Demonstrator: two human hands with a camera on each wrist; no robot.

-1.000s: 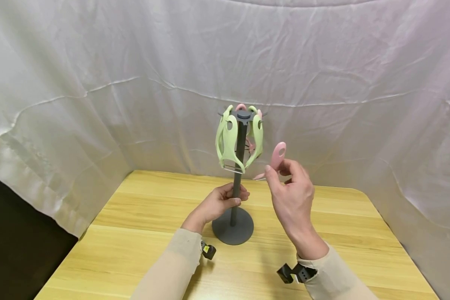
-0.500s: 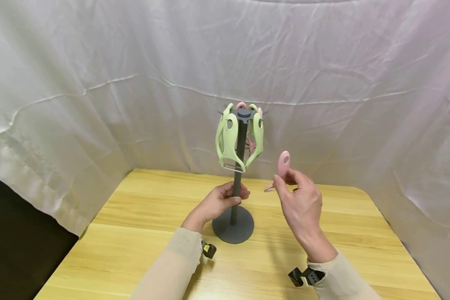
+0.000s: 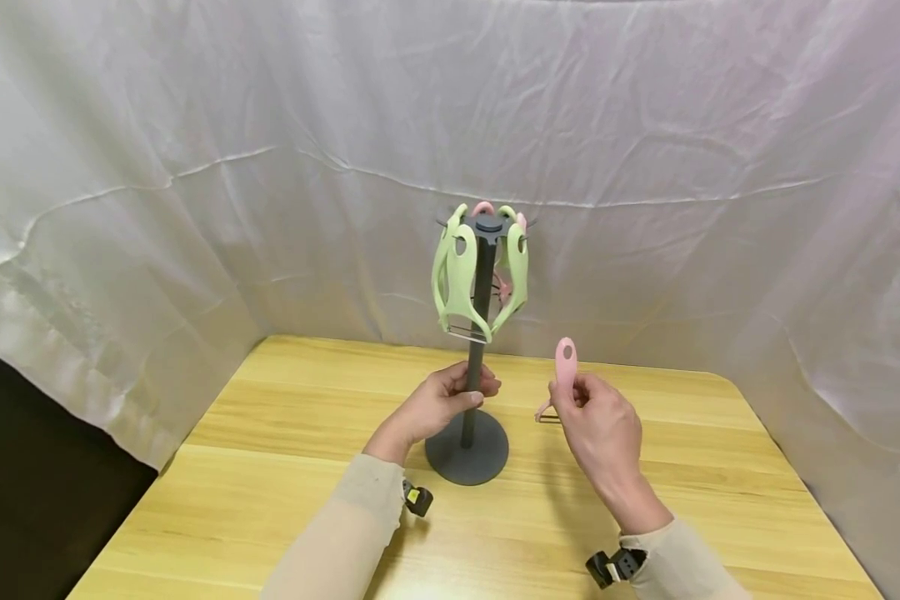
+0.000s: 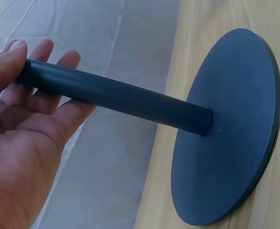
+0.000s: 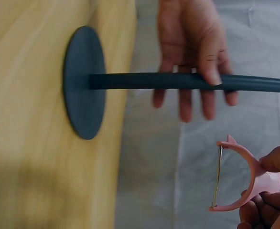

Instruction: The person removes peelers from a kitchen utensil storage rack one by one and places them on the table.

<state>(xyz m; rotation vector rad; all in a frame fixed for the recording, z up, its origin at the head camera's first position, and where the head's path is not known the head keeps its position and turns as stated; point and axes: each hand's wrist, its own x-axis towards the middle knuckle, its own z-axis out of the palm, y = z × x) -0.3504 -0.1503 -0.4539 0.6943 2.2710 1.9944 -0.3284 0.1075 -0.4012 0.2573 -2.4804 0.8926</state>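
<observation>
Peeler [image 3: 566,367], pink and Y-shaped, stands handle-up in the head view, pinched by the right hand [image 3: 603,429] above the table [image 3: 217,483]; the left hand [image 3: 427,408] holds the dark pole [image 3: 476,358] below hanging green peelers [image 3: 461,279]. Left wrist: thumb [image 4: 11,62] and loosely bent fingers [image 4: 69,117] straddle the pole. Right wrist: fingertips [image 5: 270,161] pinch the peeler behind its metal blade [image 5: 218,176].

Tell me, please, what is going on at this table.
A person is handling Y-shaped peelers at a dark stand, upright on a wooden table. Their left hand holds the stand's post below several hanging green peelers and some pink ones. Their right hand holds another pink peeler by its handle, blade end down, to the right of the stand and not touching it.
</observation>
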